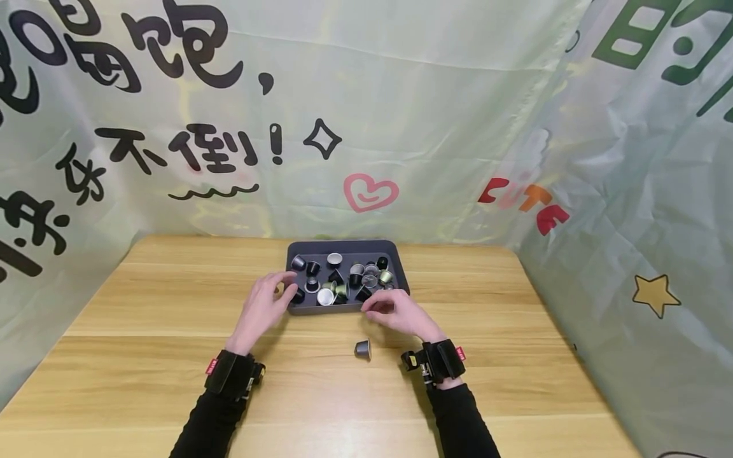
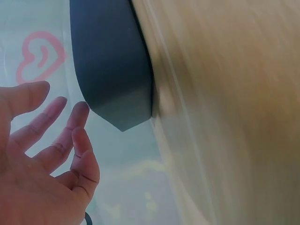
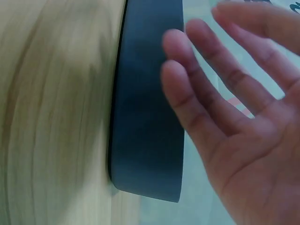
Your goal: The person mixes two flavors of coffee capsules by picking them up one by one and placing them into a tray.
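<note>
A dark grey tray (image 1: 326, 310) of coffee capsules lies at the back of the table. My left hand (image 1: 265, 304) is at its left end, fingers loosely bent and overlapping the rim in the head view. At the front right corner hovers my right hand (image 1: 399, 313), thumb and fingers relaxed. In the left wrist view, the left hand (image 2: 51, 173) has its fingertips right by the tray's wall (image 2: 110, 61), with nothing between them. The right wrist view shows the right hand (image 3: 248, 126) with spread fingers in front of the tray's side (image 3: 145, 112). Neither hand holds anything.
One grey coffee capsule (image 1: 363, 349) lies on its side on the wooden table (image 1: 309, 401), in front of the tray and between the forearms. Inside the tray are several black, silver and green capsules, including a white-faced one (image 1: 325, 297). A printed cloth (image 1: 446, 114) hangs behind.
</note>
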`<state>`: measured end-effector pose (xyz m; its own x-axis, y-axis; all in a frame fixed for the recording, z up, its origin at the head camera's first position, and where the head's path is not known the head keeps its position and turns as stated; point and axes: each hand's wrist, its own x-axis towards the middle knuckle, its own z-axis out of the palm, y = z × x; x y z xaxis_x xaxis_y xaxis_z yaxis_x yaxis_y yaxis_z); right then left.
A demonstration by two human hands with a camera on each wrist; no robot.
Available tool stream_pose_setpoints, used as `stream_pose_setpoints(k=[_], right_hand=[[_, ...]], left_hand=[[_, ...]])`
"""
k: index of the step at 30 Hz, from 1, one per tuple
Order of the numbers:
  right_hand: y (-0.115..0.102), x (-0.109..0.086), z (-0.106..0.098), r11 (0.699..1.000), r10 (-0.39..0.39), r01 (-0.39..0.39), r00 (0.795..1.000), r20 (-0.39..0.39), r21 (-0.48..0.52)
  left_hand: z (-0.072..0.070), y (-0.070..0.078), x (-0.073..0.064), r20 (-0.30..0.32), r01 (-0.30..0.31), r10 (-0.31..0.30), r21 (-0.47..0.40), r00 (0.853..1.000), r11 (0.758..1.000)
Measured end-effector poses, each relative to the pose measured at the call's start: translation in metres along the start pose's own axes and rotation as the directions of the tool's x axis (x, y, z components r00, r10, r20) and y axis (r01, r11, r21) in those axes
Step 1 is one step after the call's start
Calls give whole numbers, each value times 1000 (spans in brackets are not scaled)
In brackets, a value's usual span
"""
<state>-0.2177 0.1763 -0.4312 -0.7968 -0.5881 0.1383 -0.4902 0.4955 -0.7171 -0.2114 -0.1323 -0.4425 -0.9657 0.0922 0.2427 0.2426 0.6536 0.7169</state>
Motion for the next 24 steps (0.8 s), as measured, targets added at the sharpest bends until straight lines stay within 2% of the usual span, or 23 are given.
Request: stream_pose_setpoints(k=[4, 8, 15, 24], right_hand=[[0, -2, -3, 999, -29, 28, 996, 88, 21], [0, -4, -5, 999, -11, 4, 986, 168, 42], [-2, -5, -6, 991, 32, -73, 945, 325, 113], [3, -5, -2, 984, -9, -64, 911, 412, 163]], left_hand=[[0, 3, 0, 13, -9, 9, 1, 1000, 1000], [2, 4, 0, 23, -11, 11, 7, 1000, 1000], [2, 4, -1, 20, -11, 11, 15, 1000, 1000], [3, 4, -1, 36, -4, 4, 17, 999, 1000]])
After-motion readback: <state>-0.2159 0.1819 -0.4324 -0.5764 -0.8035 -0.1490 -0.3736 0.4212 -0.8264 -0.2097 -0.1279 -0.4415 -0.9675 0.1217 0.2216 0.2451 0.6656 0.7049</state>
